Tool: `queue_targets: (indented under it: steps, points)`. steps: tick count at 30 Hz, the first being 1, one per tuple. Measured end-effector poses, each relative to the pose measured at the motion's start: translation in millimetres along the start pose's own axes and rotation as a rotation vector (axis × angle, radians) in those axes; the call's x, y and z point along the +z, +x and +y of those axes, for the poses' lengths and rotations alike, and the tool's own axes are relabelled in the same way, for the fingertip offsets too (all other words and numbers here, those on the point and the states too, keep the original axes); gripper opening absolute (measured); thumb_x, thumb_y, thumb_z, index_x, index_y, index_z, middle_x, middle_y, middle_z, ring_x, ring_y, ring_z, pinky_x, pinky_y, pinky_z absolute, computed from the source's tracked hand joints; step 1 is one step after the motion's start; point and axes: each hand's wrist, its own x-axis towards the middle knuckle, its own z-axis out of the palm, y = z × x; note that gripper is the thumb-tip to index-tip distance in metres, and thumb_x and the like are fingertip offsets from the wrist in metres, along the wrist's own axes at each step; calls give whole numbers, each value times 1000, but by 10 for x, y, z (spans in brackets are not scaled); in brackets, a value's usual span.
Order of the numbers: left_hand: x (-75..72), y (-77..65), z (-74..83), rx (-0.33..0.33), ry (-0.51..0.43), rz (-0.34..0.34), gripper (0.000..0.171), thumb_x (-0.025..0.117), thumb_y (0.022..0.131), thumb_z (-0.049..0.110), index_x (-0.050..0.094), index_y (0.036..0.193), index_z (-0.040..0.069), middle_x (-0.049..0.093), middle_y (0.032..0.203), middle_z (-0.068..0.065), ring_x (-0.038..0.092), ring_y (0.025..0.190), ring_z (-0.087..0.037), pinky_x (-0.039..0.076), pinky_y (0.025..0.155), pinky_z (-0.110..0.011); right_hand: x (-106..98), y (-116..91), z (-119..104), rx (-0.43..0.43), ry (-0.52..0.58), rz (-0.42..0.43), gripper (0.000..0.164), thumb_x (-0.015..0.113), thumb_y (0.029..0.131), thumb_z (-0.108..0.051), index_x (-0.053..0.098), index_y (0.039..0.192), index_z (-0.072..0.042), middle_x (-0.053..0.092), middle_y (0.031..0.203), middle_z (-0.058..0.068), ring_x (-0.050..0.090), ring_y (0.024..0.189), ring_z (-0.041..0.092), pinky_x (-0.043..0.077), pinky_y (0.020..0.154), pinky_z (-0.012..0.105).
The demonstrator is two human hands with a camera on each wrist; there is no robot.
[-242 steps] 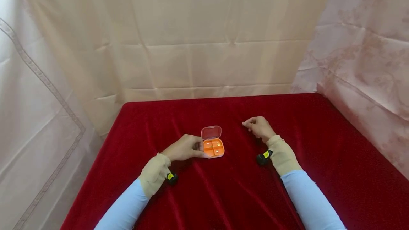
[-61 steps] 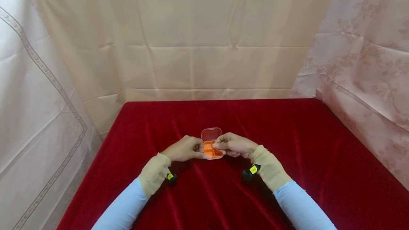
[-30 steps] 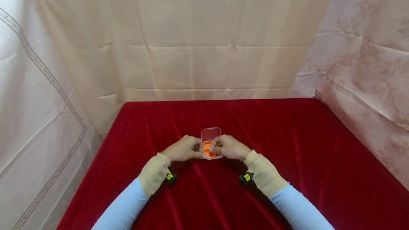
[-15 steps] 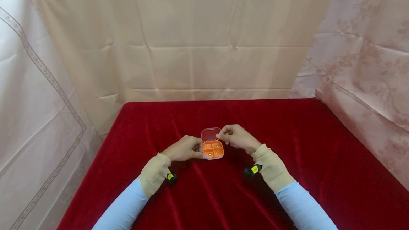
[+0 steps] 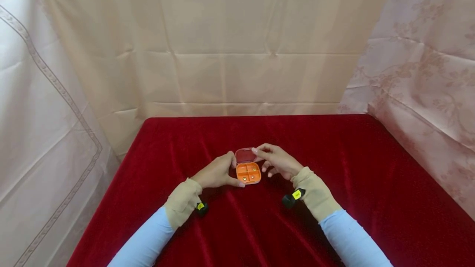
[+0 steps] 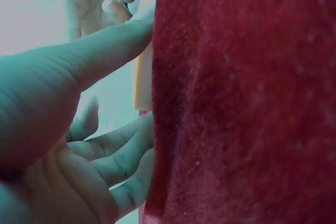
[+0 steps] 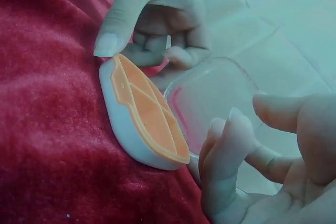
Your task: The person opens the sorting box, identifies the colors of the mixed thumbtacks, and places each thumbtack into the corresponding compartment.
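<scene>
An orange and white pill box [image 5: 243, 168] stands on the red cloth, its clear lid [image 5: 245, 155] tipped back. Its inside is divided into four-way compartments by a cross-shaped partition. Small shiny round pieces [image 5: 244, 179] lie in several compartments, too tiny to identify. My left hand [image 5: 217, 171] holds the box from the left, thumb at the front corner and index finger back by the hinge. On the other side, my right hand [image 5: 280, 162] has its index fingertip at the lid's upper right edge. Its other fingers are spread and loosely bent beside the box, with nothing between them.
A red velvet cloth [image 5: 334, 155] with soft folds covers the table. Beige curtain [image 5: 241, 44] hangs behind the far edge, and patterned light cloth [image 5: 419, 69] hangs at the right. Both wrists carry small dark cameras [image 5: 201, 208].
My right hand came from the right to the box, reached into it, then drew back to the lid. A shiny piece now shows front left. My left index finger has shifted toward the hinge.
</scene>
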Motion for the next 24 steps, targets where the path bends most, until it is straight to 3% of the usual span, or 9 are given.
queue_targets:
  steps: [7, 10, 14, 20, 24]
  points:
    - [30, 3, 19, -35, -32, 63, 75, 87, 67, 43, 38, 113, 10, 57, 102, -3, 55, 84, -15, 45, 75, -27, -61, 7, 34, 27, 19, -38, 67, 62, 88, -58, 51, 124, -3, 64, 120, 15, 56, 65, 16, 46, 50, 29]
    - [33, 5, 19, -50, -64, 66, 82, 87, 67, 42, 34, 122, 11, 59, 113, -1, 57, 91, -14, 44, 79, -28, -83, 10, 43, 31, 11, -54, 63, 63, 88, -55, 52, 122, -3, 64, 120, 15, 57, 66, 16, 46, 50, 29]
    - [23, 7, 11, -48, -79, 41, 91, 86, 70, 41, 31, 136, 13, 59, 124, 0, 58, 85, -17, 47, 74, -28, -115, -3, 33, 22, -25, -100, 53, 68, 89, -45, 53, 120, -4, 63, 119, 16, 57, 65, 16, 45, 49, 28]
    - [-9, 0, 4, 24, -9, 15, 70, 83, 74, 44, 49, 127, 13, 61, 120, 1, 57, 88, -13, 46, 77, -26, -158, -42, 23, -28, -163, -176, 46, 73, 87, -35, 56, 118, -5, 59, 114, 18, 57, 67, 19, 46, 48, 29]
    - [-24, -4, 8, 40, 3, 11, 59, 82, 75, 44, 55, 119, 16, 62, 111, 6, 54, 75, -12, 46, 68, -24, -144, -64, 22, -91, -361, -181, 45, 79, 82, -28, 57, 116, -8, 60, 118, 10, 58, 66, 21, 47, 47, 31]
